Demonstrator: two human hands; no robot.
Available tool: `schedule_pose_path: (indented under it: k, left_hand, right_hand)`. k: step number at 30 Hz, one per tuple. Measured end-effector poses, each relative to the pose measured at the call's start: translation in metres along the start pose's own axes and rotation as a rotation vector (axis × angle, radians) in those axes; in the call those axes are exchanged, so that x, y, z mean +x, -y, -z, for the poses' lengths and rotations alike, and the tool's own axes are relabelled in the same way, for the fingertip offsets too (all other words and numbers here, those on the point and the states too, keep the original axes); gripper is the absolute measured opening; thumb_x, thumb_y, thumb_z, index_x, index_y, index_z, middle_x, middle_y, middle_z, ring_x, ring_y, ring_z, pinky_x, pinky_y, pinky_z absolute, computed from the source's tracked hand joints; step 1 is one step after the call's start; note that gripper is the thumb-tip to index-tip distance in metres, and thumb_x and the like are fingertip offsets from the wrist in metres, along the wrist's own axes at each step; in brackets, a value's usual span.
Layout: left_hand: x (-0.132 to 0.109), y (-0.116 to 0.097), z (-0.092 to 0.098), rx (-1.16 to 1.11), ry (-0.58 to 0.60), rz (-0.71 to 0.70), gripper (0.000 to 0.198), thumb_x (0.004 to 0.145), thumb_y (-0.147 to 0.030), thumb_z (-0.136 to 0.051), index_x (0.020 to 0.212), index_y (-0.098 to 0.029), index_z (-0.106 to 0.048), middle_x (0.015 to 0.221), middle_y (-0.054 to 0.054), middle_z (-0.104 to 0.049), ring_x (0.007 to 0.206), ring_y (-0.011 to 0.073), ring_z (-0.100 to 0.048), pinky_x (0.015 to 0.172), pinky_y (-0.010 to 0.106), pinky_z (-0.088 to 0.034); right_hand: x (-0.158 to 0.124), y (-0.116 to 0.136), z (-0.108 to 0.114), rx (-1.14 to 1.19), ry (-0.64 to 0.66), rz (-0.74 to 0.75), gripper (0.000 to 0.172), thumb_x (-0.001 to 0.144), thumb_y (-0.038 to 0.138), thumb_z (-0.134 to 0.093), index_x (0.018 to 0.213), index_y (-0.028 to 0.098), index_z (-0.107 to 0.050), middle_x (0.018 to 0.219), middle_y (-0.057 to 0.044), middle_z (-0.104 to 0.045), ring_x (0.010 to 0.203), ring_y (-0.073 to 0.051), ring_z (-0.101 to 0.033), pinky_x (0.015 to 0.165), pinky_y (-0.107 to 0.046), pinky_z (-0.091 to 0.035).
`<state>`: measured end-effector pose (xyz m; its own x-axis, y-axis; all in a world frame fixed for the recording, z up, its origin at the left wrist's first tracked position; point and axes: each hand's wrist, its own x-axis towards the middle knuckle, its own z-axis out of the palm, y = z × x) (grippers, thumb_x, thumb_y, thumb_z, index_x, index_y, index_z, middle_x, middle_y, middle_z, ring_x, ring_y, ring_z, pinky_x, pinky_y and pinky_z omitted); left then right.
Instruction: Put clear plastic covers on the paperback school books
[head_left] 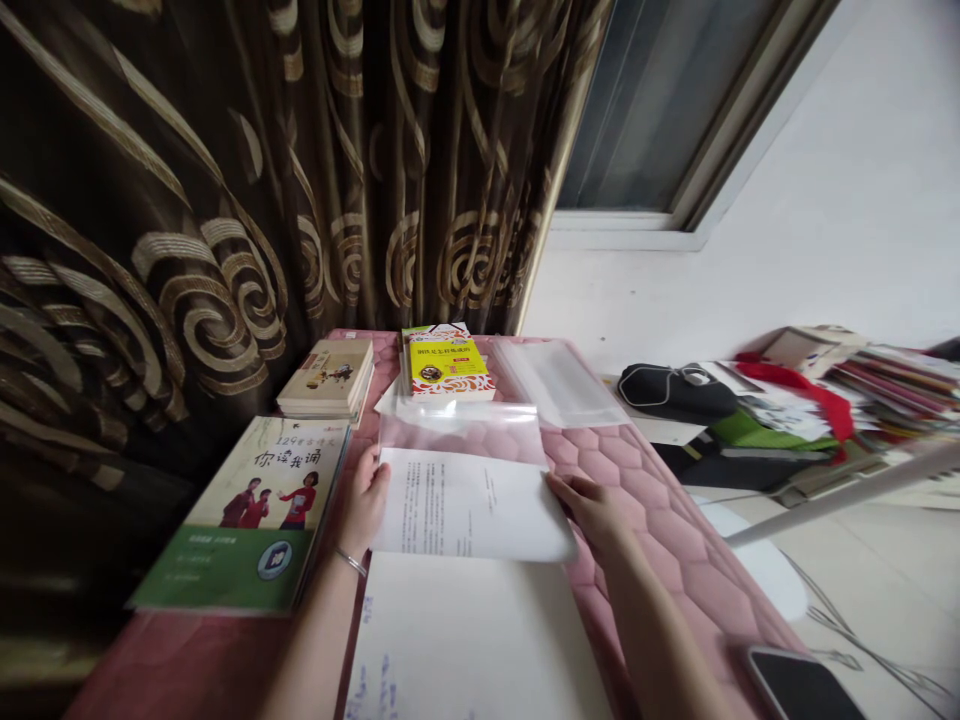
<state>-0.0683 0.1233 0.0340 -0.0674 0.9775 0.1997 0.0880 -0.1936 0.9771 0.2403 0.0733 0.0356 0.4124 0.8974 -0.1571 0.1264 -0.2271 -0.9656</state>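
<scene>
Head view: left hand (362,500) and right hand (592,510) each pinch side edge of printed sheet (469,505), top edge at clear sleeve (461,430) mouth on pink table (660,520). Best keep sheet flat, square.

Bare quilt (652,500) right of sheet (465,505); green book (255,520) left, yellow book (448,366) ahead.

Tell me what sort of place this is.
Most likely a room in a home, used as a study corner: a heavy patterned curtain beside a window, a pink quilted table with stacked books, and the left hand and right hand on a printed sheet.
</scene>
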Motion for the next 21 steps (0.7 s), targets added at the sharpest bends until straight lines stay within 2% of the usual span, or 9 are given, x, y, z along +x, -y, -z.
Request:
schedule_pose_path:
  k: [4, 11, 17, 21]
  left_hand:
    - [-0.002, -0.006, -0.001, 0.044, -0.006, -0.016, 0.033, 0.08, -0.044, -0.054, 0.101, -0.018, -0.055, 0.095, 0.006, -0.065, 0.087, 0.0206, -0.062, 0.078, 0.032, -0.048]
    - [-0.002, -0.01, -0.004, 0.137, -0.052, -0.024, 0.028, 0.081, -0.044, -0.052, 0.096, -0.02, -0.055, 0.088, 0.004, -0.065, 0.081, 0.0192, -0.061, 0.073, 0.03, -0.048]
    - [0.0, -0.008, -0.004, 0.125, -0.062, -0.043, 0.024, 0.081, -0.04, -0.052, 0.095, -0.021, -0.055, 0.086, 0.003, -0.065, 0.08, 0.019, -0.061, 0.072, 0.029, -0.049]
    - [0.0, -0.009, -0.003, 0.142, -0.056, -0.028, 0.026, 0.081, -0.041, -0.051, 0.095, -0.02, -0.054, 0.084, 0.003, -0.063, 0.078, 0.0189, -0.061, 0.071, 0.03, -0.049]
  right_hand:
    - [0.001, -0.005, -0.003, -0.01, -0.031, -0.015, 0.04, 0.058, 0.056, -0.069, 0.055, 0.018, -0.054, 0.05, 0.003, -0.047, 0.051, -0.01, -0.039, 0.046, -0.023, -0.028]
    - [0.0, -0.003, -0.002, 0.168, 0.048, -0.149, 0.036, 0.051, 0.048, -0.075, 0.055, 0.018, -0.056, 0.05, 0.001, -0.053, 0.052, -0.014, -0.047, 0.048, -0.026, -0.035]
    - [0.006, -0.013, -0.002, 0.129, 0.023, -0.137, 0.038, 0.055, 0.05, -0.075, 0.058, 0.017, -0.058, 0.05, 0.003, -0.05, 0.048, -0.01, -0.042, 0.044, -0.023, -0.029]
    - [0.01, -0.018, 0.0, 0.06, 0.052, -0.109, 0.041, 0.058, 0.055, -0.073, 0.056, 0.017, -0.057, 0.048, 0.004, -0.046, 0.047, -0.009, -0.037, 0.043, -0.023, -0.025]
